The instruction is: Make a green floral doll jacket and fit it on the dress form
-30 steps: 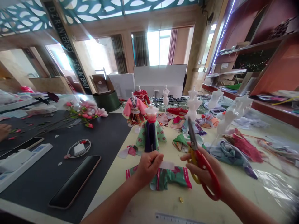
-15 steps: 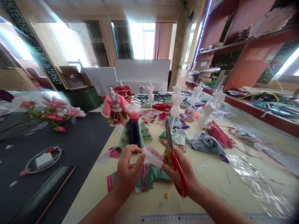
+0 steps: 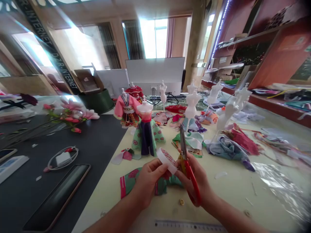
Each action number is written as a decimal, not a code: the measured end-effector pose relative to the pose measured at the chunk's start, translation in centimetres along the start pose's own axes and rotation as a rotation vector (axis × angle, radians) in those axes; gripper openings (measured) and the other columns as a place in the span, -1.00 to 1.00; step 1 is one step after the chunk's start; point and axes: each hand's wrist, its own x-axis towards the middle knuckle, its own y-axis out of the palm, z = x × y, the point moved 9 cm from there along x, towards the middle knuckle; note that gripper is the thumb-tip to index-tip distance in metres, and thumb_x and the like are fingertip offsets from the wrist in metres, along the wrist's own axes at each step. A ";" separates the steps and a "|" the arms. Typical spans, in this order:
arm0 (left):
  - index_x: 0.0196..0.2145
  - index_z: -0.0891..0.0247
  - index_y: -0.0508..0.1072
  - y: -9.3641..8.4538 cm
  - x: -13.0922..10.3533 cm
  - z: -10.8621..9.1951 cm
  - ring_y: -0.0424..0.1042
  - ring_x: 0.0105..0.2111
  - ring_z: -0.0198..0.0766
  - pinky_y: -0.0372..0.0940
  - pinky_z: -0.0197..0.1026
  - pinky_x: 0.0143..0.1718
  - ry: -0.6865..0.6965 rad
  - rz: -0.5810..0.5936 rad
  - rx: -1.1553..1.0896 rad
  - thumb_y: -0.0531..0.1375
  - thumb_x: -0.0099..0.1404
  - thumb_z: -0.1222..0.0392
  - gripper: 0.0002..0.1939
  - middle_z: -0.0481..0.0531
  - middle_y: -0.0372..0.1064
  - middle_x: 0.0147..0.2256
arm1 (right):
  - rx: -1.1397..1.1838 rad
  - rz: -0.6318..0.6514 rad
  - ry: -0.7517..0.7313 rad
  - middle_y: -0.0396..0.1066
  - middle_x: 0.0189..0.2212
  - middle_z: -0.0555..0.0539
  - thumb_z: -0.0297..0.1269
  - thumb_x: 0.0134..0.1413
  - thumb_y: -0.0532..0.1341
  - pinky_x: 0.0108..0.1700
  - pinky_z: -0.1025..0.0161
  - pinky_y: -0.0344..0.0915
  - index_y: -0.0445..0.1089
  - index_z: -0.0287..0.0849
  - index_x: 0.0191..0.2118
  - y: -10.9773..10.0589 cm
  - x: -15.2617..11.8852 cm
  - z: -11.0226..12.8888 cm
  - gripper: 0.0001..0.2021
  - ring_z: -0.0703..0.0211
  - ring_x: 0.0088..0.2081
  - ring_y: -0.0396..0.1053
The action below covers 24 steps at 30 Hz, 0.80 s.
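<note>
A narrow white roll of tape (image 3: 173, 167) with red print on its inner side is held up between my two hands. My left hand (image 3: 149, 181) is closed, thumb and fingertips pinching at the roll's left side. My right hand (image 3: 194, 174) grips red-handled scissors (image 3: 191, 178), blades pointing up, while its thumb and finger also hold the roll's right edge. Beneath my hands lies a small green doll garment (image 3: 130, 183) with pink trim, partly covered by my left hand. Just behind the roll stands a doll dress form (image 3: 146, 137) in a green and navy outfit.
More dressed forms (image 3: 126, 108) and bare white mannequins (image 3: 191, 105) stand farther back. Fabric pieces (image 3: 224, 147) and crinkled clear film (image 3: 279, 181) lie at right. A gold button (image 3: 181, 202) and a ruler (image 3: 184, 224) lie nearest me. A phone (image 3: 58, 197) rests at left.
My left hand has moved in from beside the roll and now pinches its left side. The whole view has shifted, so things appear farther right. The scissors stay in my right hand.
</note>
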 end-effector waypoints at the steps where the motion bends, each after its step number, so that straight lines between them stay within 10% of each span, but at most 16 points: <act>1: -0.33 0.35 0.48 0.0 0.0 0.1 0.27 -0.43 -0.39 0.21 -0.33 -0.33 0.001 -0.004 -0.007 0.23 0.16 0.11 -0.78 0.04 0.37 -0.43 | -0.004 0.001 0.006 0.32 -0.39 0.03 -0.28 0.07 0.21 -0.39 0.29 0.32 0.11 -0.04 0.05 0.0 0.0 -0.1 -0.57 0.22 -0.40 0.33; 24: -0.27 0.32 0.49 -0.2 -0.3 0.7 0.40 -0.39 -0.33 0.32 -0.29 -0.34 -0.025 -0.089 -0.149 0.31 0.06 0.13 -0.72 0.09 0.46 -0.28 | 0.088 0.038 -0.019 0.38 -0.20 -0.09 -0.23 0.07 0.22 -0.22 0.14 0.38 0.06 -0.03 0.10 0.0 -0.2 -0.8 -0.52 0.11 -0.23 0.38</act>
